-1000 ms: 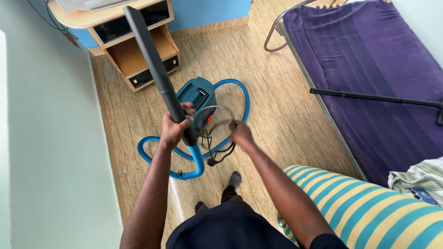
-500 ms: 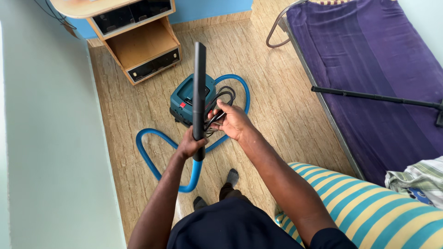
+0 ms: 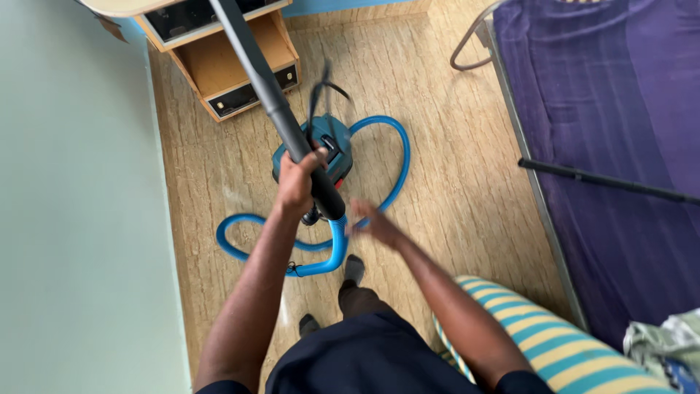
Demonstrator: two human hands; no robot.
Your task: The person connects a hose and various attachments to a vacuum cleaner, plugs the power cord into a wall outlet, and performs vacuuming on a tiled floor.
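Left hand (image 3: 295,186): fingers wrapped round long dark-grey plastic vacuum tube (image 3: 270,95), above teal canister vacuum (image 3: 328,149). Right hand (image 3: 372,222) blurred, just beside tube's lower end; finger state unclear.

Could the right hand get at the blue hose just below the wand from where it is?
Probably yes: the right hand hangs open beside the blue hose, nothing between them. The left hand grips the grey wand higher up.

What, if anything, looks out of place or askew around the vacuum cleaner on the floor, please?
The black power cord is in mid-air above the vacuum cleaner, blurred and not neatly coiled. The blue hose sprawls in loose loops over the floor. No spill or damage is visible.
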